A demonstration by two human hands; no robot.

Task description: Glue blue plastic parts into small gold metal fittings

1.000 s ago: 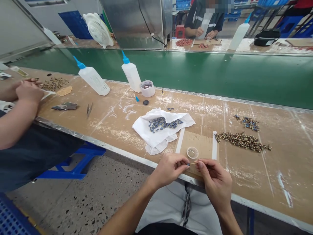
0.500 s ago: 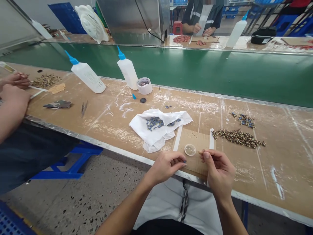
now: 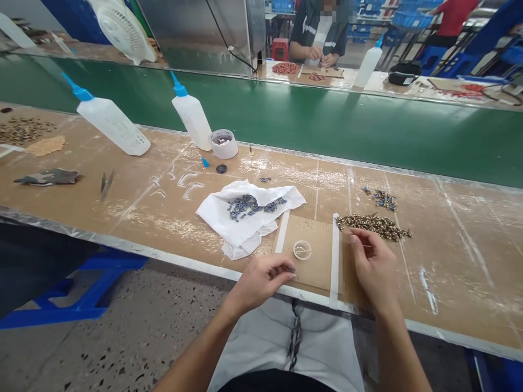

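We cannot tell whether our left hand (image 3: 263, 277) or right hand (image 3: 373, 264) grips anything; their curl conceals it. At the left's two o'clock, a stick (image 3: 309, 251) crosses the cup (image 3: 302, 259).

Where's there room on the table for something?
Right of the brassy pile, the tabletop is mostly bare; so is the stretch between tweezers and white cloth. It's crowded around the little dish, between left hand and right hand.

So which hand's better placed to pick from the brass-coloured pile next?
Probably right: the right hand is close to the brass-coloured pile; the left hand is farther off, across the cardboard pad.
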